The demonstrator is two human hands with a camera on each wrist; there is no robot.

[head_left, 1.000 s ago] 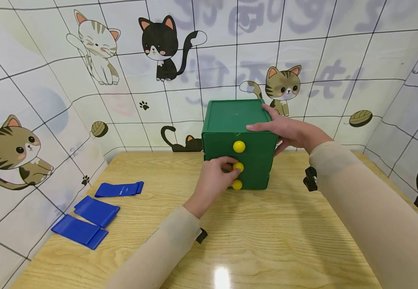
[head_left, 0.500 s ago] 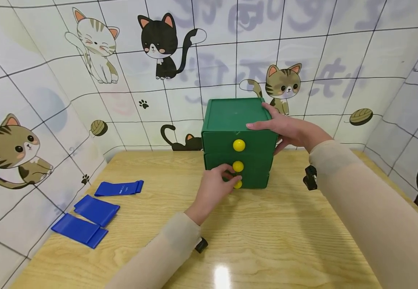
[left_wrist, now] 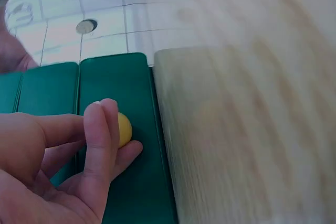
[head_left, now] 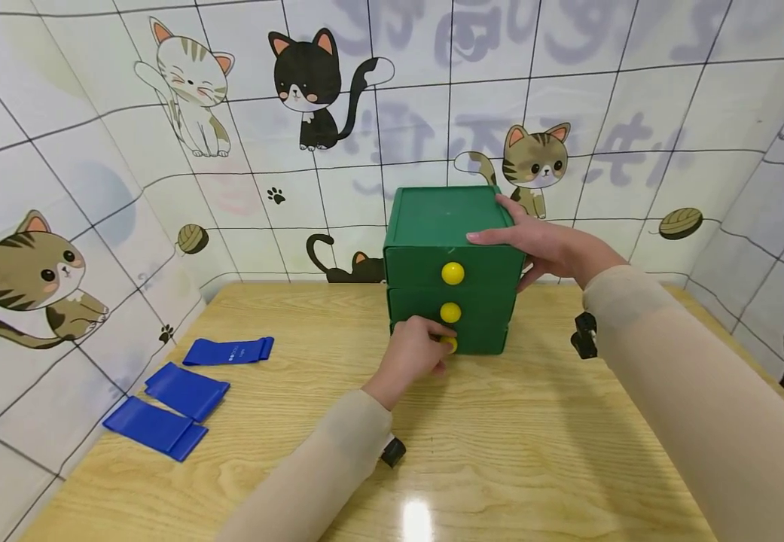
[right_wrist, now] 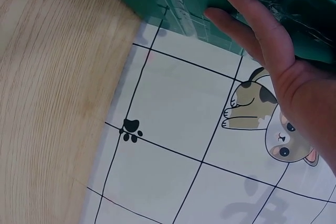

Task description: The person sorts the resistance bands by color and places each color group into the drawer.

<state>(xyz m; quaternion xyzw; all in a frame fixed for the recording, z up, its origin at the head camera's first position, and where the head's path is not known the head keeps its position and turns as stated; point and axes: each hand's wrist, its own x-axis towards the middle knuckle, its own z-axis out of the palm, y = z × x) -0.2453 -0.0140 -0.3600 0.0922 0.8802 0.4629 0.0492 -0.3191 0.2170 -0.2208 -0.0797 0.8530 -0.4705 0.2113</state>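
Observation:
A small green drawer cabinet [head_left: 419, 271] stands against the back wall, with three stacked drawers and a round yellow knob on each. My left hand [head_left: 419, 346] pinches the bottom knob [head_left: 453, 345], which the fingers partly hide. In the left wrist view, that yellow knob [left_wrist: 125, 129] shows between the fingertips, close against the green drawer front [left_wrist: 115, 82]. All the drawers look closed. My right hand [head_left: 544, 245] rests on the cabinet's top right edge, fingers spread over the top and side. The right wrist view shows its fingers [right_wrist: 262, 24] extended along the green side.
Several flat blue folded bands [head_left: 188, 391] lie at the left of the wooden table [head_left: 500, 452]. A wall covering [head_left: 242, 188] with cartoon cats and grid lines surrounds the back and sides, close behind the cabinet.
My left hand has moved down from the middle knob to the bottom one and now pinches it. The right hand stays on the cabinet. The head view has shifted slightly.

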